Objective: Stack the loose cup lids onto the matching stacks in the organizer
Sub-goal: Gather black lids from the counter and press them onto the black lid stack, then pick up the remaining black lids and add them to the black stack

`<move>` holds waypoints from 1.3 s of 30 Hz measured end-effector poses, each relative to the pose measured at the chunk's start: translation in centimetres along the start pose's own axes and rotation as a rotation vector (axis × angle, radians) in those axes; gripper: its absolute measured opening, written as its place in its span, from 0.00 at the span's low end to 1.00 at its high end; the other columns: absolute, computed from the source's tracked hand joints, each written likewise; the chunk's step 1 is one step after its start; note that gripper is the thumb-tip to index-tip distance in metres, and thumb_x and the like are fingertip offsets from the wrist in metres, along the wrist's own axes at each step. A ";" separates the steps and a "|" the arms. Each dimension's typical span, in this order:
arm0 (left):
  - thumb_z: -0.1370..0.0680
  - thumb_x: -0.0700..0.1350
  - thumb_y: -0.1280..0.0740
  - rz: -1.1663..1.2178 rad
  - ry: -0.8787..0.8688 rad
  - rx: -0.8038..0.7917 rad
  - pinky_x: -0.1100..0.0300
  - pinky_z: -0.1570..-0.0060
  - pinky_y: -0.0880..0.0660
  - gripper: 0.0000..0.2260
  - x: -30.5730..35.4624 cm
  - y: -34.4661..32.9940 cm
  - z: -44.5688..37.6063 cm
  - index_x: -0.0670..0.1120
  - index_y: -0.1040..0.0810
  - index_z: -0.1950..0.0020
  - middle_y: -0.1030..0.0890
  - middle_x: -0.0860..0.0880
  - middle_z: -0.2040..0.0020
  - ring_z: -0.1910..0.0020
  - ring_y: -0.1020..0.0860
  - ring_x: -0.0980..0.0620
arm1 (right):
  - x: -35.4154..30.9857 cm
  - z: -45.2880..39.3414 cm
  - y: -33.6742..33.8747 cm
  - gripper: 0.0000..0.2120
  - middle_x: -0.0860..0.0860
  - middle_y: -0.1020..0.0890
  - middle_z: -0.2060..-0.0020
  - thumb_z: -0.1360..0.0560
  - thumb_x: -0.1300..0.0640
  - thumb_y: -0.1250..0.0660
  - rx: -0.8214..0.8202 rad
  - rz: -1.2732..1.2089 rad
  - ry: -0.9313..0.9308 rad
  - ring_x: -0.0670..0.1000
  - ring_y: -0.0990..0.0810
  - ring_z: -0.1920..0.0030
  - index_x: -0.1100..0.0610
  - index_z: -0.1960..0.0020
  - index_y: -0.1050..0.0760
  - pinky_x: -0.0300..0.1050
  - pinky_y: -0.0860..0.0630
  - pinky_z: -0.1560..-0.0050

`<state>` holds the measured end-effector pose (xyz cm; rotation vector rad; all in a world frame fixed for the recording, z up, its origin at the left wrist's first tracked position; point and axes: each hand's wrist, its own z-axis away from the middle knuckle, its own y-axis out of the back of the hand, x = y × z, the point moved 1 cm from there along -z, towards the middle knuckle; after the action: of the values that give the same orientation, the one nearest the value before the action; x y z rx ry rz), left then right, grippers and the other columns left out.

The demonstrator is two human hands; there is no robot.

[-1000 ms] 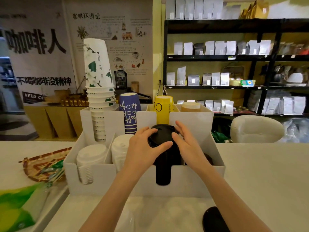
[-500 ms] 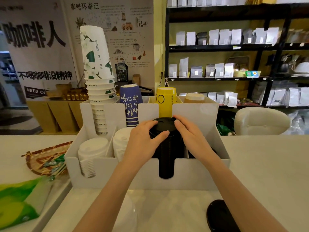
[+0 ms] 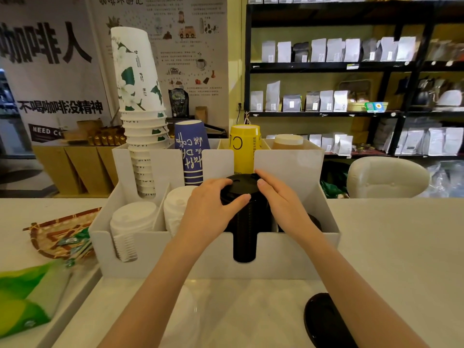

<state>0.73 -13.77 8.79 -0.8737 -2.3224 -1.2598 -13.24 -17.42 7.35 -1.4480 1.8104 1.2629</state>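
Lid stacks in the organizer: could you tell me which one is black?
The black lid stack under both hands, right of the two white lid stacks.

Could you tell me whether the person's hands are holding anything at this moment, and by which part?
Both hands, left hand and right hand, press on the top black plastic lid of the black lid stack, fingers at its rim on either side.

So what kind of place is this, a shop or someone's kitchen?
Most likely a coffee shop counter. A white organizer holds takeaway paper cups and black lids, shelves behind carry rows of pouches like bagged coffee, and a wall poster shows coffee drawings.
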 end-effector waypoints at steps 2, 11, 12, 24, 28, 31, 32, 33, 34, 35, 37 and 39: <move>0.28 0.54 0.35 -0.014 0.002 0.001 0.61 0.42 0.35 0.23 -0.1 -0.1 0.0 0.47 0.30 0.36 0.24 0.47 0.37 0.39 0.29 0.51 | 0.2 0.2 -0.2 0.18 0.51 0.26 0.39 0.22 0.53 0.48 0.023 0.028 0.019 0.47 0.30 0.38 0.54 0.33 0.35 0.41 0.36 0.36; 0.24 0.56 0.43 -0.279 -0.089 0.027 0.57 0.36 0.37 0.23 0.2 -0.7 0.6 0.46 0.34 0.33 0.31 0.47 0.33 0.34 0.36 0.50 | -0.2 1.0 0.4 0.20 0.52 0.27 0.35 0.21 0.51 0.50 -0.026 0.200 0.064 0.49 0.31 0.36 0.52 0.30 0.40 0.43 0.38 0.34; 0.24 0.56 0.44 -0.291 -0.095 0.034 0.57 0.37 0.36 0.23 0.3 -0.8 0.8 0.46 0.34 0.33 0.31 0.47 0.34 0.35 0.35 0.50 | -0.1 1.3 0.6 0.21 0.51 0.27 0.35 0.22 0.50 0.50 -0.062 0.196 0.065 0.48 0.31 0.36 0.51 0.30 0.41 0.46 0.36 0.32; 0.25 0.51 0.39 -0.033 -0.354 -0.006 0.62 0.38 0.40 0.19 4.5 -2.3 4.2 0.46 0.30 0.36 0.27 0.47 0.35 0.34 0.33 0.50 | -0.1 9.6 6.0 0.26 0.51 0.28 0.36 0.25 0.54 0.39 0.161 0.370 0.015 0.47 0.31 0.36 0.49 0.30 0.44 0.42 0.32 0.39; 0.24 0.49 0.40 0.070 -0.334 -0.140 0.64 0.40 0.38 0.17 5.1 -3.9 5.4 0.47 0.29 0.37 0.26 0.48 0.36 0.36 0.31 0.52 | 0.8 13.2 7.8 0.21 0.49 0.25 0.41 0.25 0.54 0.40 0.212 0.402 -0.059 0.45 0.28 0.45 0.50 0.33 0.39 0.31 0.34 0.48; 0.23 0.50 0.41 0.099 -0.283 -0.336 0.61 0.42 0.33 0.17 4.8 -6.1 6.3 0.49 0.31 0.35 0.27 0.50 0.36 0.39 0.29 0.54 | 2.2 16.0 8.4 0.20 0.49 0.25 0.42 0.25 0.54 0.40 0.178 0.434 -0.174 0.47 0.27 0.46 0.50 0.34 0.38 0.38 0.33 0.46; 0.23 0.50 0.41 0.097 -0.257 -0.404 0.61 0.43 0.32 0.18 4.5 -6.8 6.6 0.49 0.32 0.34 0.27 0.50 0.36 0.40 0.29 0.54 | 2.7 16.8 8.6 0.20 0.50 0.25 0.42 0.25 0.54 0.40 0.154 0.446 -0.213 0.47 0.27 0.45 0.50 0.34 0.38 0.39 0.33 0.45; 0.23 0.51 0.41 0.093 -0.234 -0.470 0.61 0.43 0.32 0.19 4.2 -7.6 7.0 0.48 0.34 0.33 0.27 0.49 0.35 0.40 0.28 0.54 | 3.2 17.5 8.7 0.20 0.50 0.25 0.41 0.25 0.53 0.40 0.124 0.459 -0.252 0.47 0.27 0.44 0.50 0.34 0.38 0.39 0.33 0.45; 0.23 0.51 0.41 0.084 -0.214 -0.532 0.60 0.42 0.32 0.20 4.0 -8.2 7.4 0.48 0.34 0.33 0.27 0.48 0.35 0.39 0.28 0.53 | 3.7 18.2 8.8 0.21 0.50 0.25 0.40 0.25 0.53 0.40 0.094 0.472 -0.289 0.47 0.28 0.42 0.49 0.33 0.38 0.39 0.33 0.44; 0.23 0.51 0.41 0.071 -0.198 -0.586 0.60 0.41 0.33 0.20 3.8 -8.8 7.8 0.47 0.35 0.32 0.27 0.47 0.34 0.38 0.29 0.52 | 4.0 18.8 8.8 0.21 0.50 0.26 0.39 0.25 0.52 0.40 0.067 0.482 -0.325 0.47 0.29 0.41 0.49 0.33 0.38 0.39 0.34 0.43; 0.24 0.53 0.41 0.044 -0.177 -0.682 0.60 0.41 0.34 0.22 3.8 -9.4 8.6 0.46 0.35 0.32 0.28 0.46 0.34 0.37 0.29 0.51 | 4.5 19.6 8.6 0.21 0.49 0.28 0.36 0.25 0.51 0.41 0.039 0.481 -0.385 0.47 0.31 0.38 0.49 0.33 0.38 0.41 0.35 0.40; 0.25 0.56 0.40 0.020 -0.171 -0.769 0.59 0.42 0.33 0.24 4.0 -9.9 9.3 0.47 0.34 0.33 0.27 0.47 0.34 0.38 0.29 0.50 | 4.5 20.0 8.5 0.22 0.50 0.29 0.35 0.25 0.51 0.41 0.030 0.489 -0.405 0.48 0.32 0.36 0.51 0.33 0.37 0.42 0.36 0.37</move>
<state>-8.99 -8.65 -0.10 -1.2599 -1.9140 -2.1934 -25.88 -1.97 -2.30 -0.6732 1.9360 1.6103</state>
